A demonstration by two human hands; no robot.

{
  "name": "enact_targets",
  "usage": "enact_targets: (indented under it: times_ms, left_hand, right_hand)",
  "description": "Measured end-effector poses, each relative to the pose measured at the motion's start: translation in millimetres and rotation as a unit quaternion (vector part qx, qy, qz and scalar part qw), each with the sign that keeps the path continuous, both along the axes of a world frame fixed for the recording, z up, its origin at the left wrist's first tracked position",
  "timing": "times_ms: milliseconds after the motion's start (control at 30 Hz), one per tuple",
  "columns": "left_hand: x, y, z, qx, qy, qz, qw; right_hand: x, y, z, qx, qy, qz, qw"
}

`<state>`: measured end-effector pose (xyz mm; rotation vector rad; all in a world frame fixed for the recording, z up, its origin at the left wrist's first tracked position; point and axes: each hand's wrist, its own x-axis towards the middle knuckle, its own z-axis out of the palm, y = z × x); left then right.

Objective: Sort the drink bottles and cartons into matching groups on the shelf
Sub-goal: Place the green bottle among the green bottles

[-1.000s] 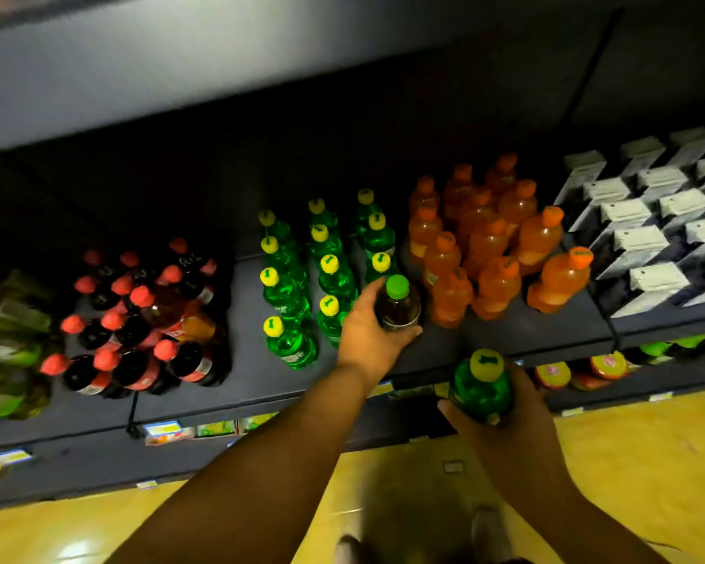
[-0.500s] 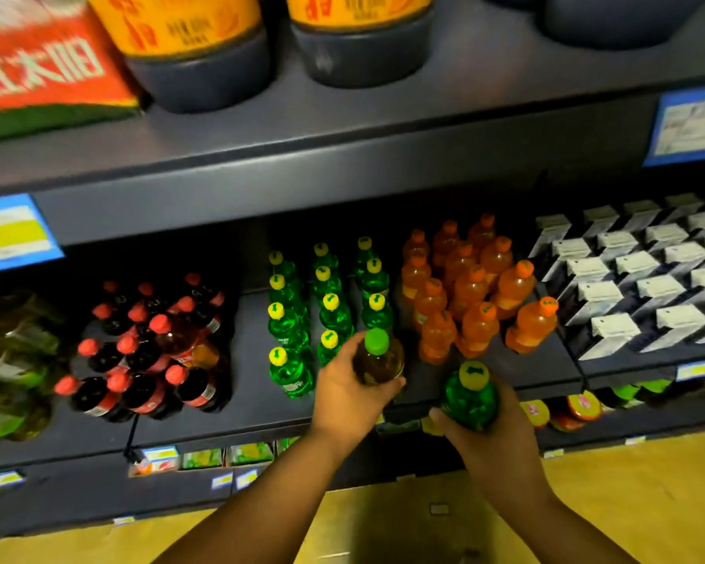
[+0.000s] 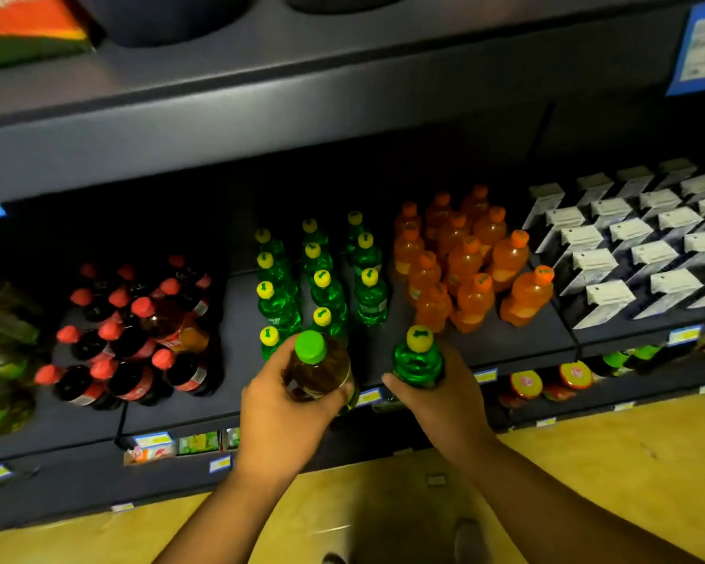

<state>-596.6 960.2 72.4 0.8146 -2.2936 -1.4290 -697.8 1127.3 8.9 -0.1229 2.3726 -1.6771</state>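
Holding, left hand (image 3: 279, 417): we grip an amber bottle with a green cap (image 3: 316, 370), upright at the shelf (image 3: 237, 315) front edge.
Right hand (image 3: 440, 405): we clasp a green bottle with a yellow cap (image 3: 418, 360), just beside the amber one.
Groups: green bottles (image 3: 322, 287), orange bottles (image 3: 465, 262), red-capped dark bottles (image 3: 131, 331), white cartons (image 3: 635, 246).
Writing: we cannot read any label; blue price tags (image 3: 701, 46) are blurred.

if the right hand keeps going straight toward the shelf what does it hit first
Probably nothing at once: the right hand with its green bottle faces a bare strip of shelf. Further back stands the rightmost green row; depth is hard to judge.
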Motion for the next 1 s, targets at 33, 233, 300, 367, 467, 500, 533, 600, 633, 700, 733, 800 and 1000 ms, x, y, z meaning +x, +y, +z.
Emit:
enact_targets:
  times_ms: [33,233,300,367,467,500,533,600,633,700,733,800,1000]
  left_hand:
    - [3,-3,-1,-0.005,-0.004,0.005,1.000]
    - [19,-19,-10,0.007,-0.017,0.030,0.999]
    - [24,-25,-13,0.004,-0.019,0.033,0.999]
    - [30,-31,-18,0.004,-0.023,0.034,0.999]
    - [37,-39,-28,0.001,-0.017,0.041,0.999]
    - [39,-42,-32,0.002,-0.016,0.044,0.999]
    - [40,-44,-37,0.007,-0.015,0.049,0.999]
    - [42,-50,-43,0.019,-0.011,0.059,0.998]
    - [43,-53,-44,0.021,-0.008,0.062,0.998]
    - [43,-58,-45,0.019,-0.009,0.060,0.998]
    - [43,-60,-45,0.018,-0.010,0.059,0.998]
    - [42,-64,-43,0.012,-0.008,0.057,0.998]
    - [52,-77,-40,0.023,-0.010,0.048,0.999]
  right_hand:
    - [-2,-6,-5,0.013,0.008,0.007,1.000]
    - [-28,-42,-53,0.048,0.008,-0.001,0.999]
    - [-39,-52,-67,0.052,0.009,0.006,0.999]
    - [-47,-61,-82,0.057,0.015,0.010,0.998]
    - [-55,-74,-99,0.068,0.032,0.005,0.997]
    - [-57,-78,-104,0.073,0.037,0.004,0.997]
    - [-59,-83,-108,0.074,0.040,0.005,0.996]
    - [-62,-88,-110,0.070,0.040,-0.007,0.997]
    - [-62,-90,-110,0.068,0.040,-0.012,0.997]
    - [-62,-93,-111,0.067,0.038,-0.015,0.997]
    - [-62,-93,-112,0.067,0.038,-0.016,0.997]
    - [-61,-91,-107,0.057,0.037,-0.012,0.998]
    - [-46,-57,-80,-0.002,0.064,0.059,0.996]
